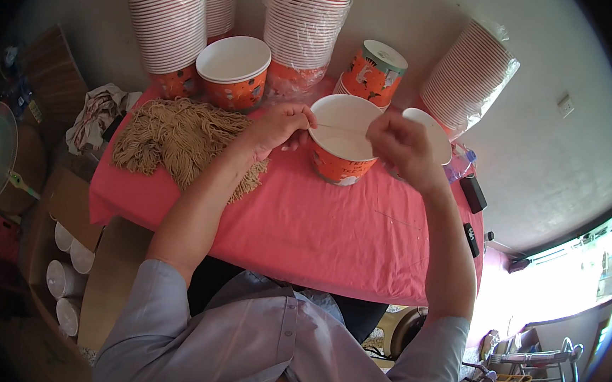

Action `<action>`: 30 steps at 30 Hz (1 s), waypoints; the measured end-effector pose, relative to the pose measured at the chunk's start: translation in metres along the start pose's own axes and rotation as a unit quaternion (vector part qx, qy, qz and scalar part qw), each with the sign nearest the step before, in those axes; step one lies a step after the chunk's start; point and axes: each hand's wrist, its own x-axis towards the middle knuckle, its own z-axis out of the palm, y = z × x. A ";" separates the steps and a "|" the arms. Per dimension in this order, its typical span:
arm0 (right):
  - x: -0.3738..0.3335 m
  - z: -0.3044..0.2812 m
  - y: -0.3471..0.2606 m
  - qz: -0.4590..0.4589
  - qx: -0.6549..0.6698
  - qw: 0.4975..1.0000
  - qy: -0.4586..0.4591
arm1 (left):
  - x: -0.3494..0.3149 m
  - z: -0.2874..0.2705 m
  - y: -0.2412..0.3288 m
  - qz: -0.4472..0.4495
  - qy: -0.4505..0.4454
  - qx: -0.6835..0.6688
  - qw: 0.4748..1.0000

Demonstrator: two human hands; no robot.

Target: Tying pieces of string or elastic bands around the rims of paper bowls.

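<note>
An orange paper bucket with a white inside stands on the table between my hands. A thin tan string is stretched across its mouth. My left hand is closed in a pinch on one end, right at the bucket's left rim. Over the right rim, my right hand is closed round the other end, its fingertips partly hidden. Behind that hand sits another white-lined paper bucket, partly covered by it. A loose heap of tan strings lies beside my left forearm.
Tall stacks of paper buckets line the wall. A white-lined orange bucket and an upturned one stand before them. Black objects lie at the pink table's right edge. A cardboard box holds white cups.
</note>
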 end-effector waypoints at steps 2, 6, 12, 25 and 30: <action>-0.015 0.009 0.002 0.004 -0.035 0.999 -0.036 | 0.001 -0.001 -0.001 0.007 0.000 -0.002 1.000; -0.032 0.018 0.025 -0.078 -0.117 0.989 -0.050 | -0.002 0.009 0.003 0.041 -0.040 0.048 0.997; -0.037 0.018 0.081 -0.187 -0.437 0.880 0.014 | -0.001 0.015 -0.002 0.137 -0.010 0.214 0.967; -0.032 0.044 0.108 -0.193 -0.475 0.851 0.111 | 0.000 -0.001 -0.004 0.159 0.017 0.009 0.987; -0.028 0.049 0.117 -0.219 -0.552 0.789 0.158 | -0.004 -0.005 0.004 0.130 0.033 -0.025 0.991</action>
